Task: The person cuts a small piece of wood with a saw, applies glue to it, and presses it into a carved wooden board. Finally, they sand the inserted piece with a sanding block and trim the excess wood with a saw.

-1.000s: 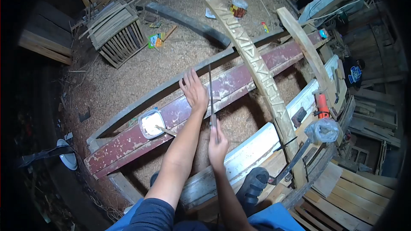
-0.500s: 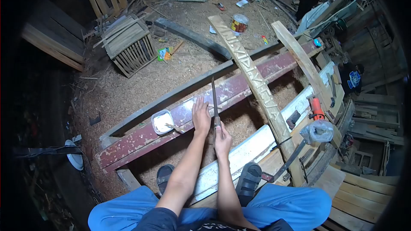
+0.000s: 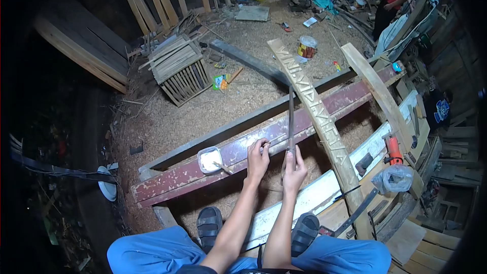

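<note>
The long red board (image 3: 243, 152) is lying under the carved board (image 3: 315, 105). A long dark blade (image 3: 291, 116) is reaching over the red board, and the right hand (image 3: 294, 173) is wrapping around its near end. The left hand (image 3: 257, 162) is curling half shut, maybe holding something, I cannot tell, and a white tub (image 3: 200, 161) is sitting left of it.

Tub (image 3: 200, 163) on the board (image 3: 177, 180)
</note>
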The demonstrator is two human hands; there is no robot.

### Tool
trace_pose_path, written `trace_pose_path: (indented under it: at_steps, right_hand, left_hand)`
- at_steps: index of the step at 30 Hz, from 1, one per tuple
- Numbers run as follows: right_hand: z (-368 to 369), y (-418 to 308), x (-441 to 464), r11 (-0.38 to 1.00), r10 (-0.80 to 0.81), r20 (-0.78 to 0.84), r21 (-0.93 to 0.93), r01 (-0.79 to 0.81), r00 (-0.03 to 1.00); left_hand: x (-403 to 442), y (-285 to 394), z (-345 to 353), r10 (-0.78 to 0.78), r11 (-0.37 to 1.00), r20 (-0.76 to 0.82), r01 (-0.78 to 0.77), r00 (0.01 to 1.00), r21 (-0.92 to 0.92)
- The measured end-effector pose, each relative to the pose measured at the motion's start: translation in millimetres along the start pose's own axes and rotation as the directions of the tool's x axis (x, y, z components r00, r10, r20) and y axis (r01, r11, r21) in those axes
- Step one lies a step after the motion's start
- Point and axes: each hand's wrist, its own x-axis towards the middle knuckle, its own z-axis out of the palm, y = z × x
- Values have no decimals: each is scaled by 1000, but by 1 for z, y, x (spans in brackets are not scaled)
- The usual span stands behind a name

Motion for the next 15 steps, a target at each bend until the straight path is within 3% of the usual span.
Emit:
trace_pose_path:
  at_steps: [1,2,4,7,10,11,12,14,15]
  right_hand:
    - [-8,-39,15,961,265,127,40,-272,956]
    - [-8,-47,27,944,290,158,113,-309,944]
    - [-8,-90,45,972,212,176,68,-227,961]
    - [-3,-120,51,987,111,219,86,-132,969]
    - [12,-133,46,986,-135,221,128,109,966]
    - [-2,-153,35,931,241,350,179,-317,905]
    - [-2,-168,29,912,293,361,174,-372,885]
    - [-3,-163,24,961,161,392,146,-234,906]
    - [-3,-171,23,962,169,424,126,-243,890]
  left_hand:
    - [3,20,-9,6,1000,-11,-6,1000,-7]
    - [4,42,-22,-33,999,-33,32,999,-37]
    - [6,79,-46,-70,995,-55,65,996,-80]
    - [14,111,-77,45,992,-87,-54,995,-113]
    - [16,143,-104,123,990,-78,-128,989,-65]
    - [14,146,-112,156,986,-79,-160,985,-47]
    - [12,150,-122,142,988,-65,-146,988,-57]
    - [9,154,-141,121,991,-68,-125,990,-48]
    - [9,155,-149,128,991,-61,-130,990,-37]
